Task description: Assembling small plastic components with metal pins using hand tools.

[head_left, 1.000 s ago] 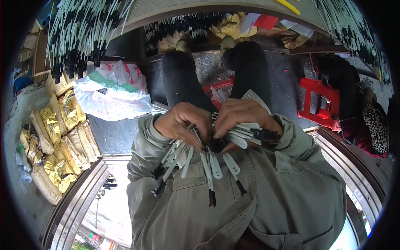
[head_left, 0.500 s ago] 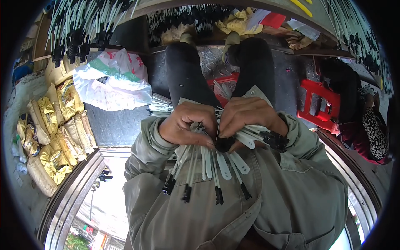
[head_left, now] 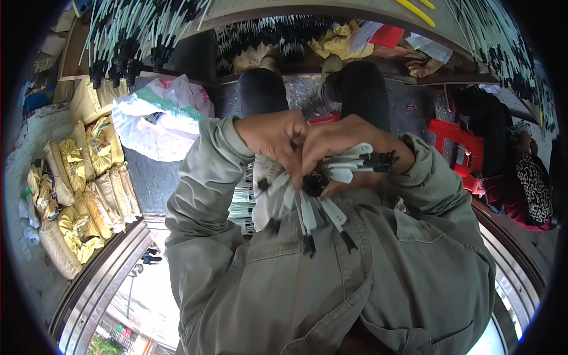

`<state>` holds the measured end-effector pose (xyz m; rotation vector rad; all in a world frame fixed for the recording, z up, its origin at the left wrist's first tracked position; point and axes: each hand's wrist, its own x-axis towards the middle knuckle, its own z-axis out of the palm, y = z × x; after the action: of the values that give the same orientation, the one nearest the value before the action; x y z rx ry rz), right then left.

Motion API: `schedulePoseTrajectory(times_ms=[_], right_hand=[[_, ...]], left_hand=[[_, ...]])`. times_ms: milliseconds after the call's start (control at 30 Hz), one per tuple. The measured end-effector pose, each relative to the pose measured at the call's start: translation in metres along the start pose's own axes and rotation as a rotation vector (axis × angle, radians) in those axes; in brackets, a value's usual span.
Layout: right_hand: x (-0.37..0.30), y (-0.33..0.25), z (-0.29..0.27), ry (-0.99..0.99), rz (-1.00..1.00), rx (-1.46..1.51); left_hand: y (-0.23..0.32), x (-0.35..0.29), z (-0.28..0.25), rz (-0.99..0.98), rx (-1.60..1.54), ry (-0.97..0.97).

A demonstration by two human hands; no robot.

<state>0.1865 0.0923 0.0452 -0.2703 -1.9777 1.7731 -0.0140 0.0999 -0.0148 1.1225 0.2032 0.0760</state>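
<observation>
My right hand [head_left: 346, 142] is closed around a bundle of white plastic strips with black ends [head_left: 337, 219], which fan out toward my jacket and to the right. A dark round piece [head_left: 314, 184] shows in the middle of the fan, below the fingers. My left hand [head_left: 275, 139] is pinched, its fingertips meeting the right hand's just above that round piece. Whatever sits between the left fingertips is hidden. Some strip ends on the left of the fan are smeared by motion. More white strips [head_left: 241, 204] lie stacked beside my left forearm.
White strips with black ends [head_left: 127, 50] hang over the bench edge at far left, and others [head_left: 494, 47] at far right. A plastic bag [head_left: 160, 127] and wrapped yellow packs [head_left: 77, 207] stand on the left. A red stool [head_left: 458, 148] and another person's patterned sleeve [head_left: 531, 189] are on the right.
Both hands have moved up, away from my jacket, and the fan of strips went with them. The left wrist is raised and bent more steeply. The stacked strips beside the left forearm show more.
</observation>
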Motion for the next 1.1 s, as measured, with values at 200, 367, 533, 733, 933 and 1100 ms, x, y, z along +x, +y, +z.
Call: schedulePoseTrajectory(times_ms=[200, 367, 533, 733, 933, 1100], right_hand=[[0.007, -0.009, -0.002, 0.395, 0.286, 0.036], [0.019, 0.001, -0.002, 0.68, 0.37, -0.061], [0.026, 0.014, 0.023, 0.58, 0.227, -0.198], [0.012, 0.003, 0.029, 0.572, 0.241, -0.076], [-0.016, 0.019, 0.028, 0.552, 0.109, -0.113], [-0.029, 0.006, -0.002, 0.305, 0.095, 0.081]], left_hand=[[0.016, -0.049, 0.012, 0.39, 0.117, 1.325], [-0.001, -0.037, 0.108, 0.525, 0.641, 1.441], [-0.017, 0.011, 0.117, 0.364, 0.856, 1.667], [-0.017, 0.035, 0.113, 0.482, 1.117, 1.825], [-0.017, 0.024, 0.112, 0.389, 0.865, 1.466], [-0.016, 0.026, 0.117, 0.377, 0.729, 1.483]])
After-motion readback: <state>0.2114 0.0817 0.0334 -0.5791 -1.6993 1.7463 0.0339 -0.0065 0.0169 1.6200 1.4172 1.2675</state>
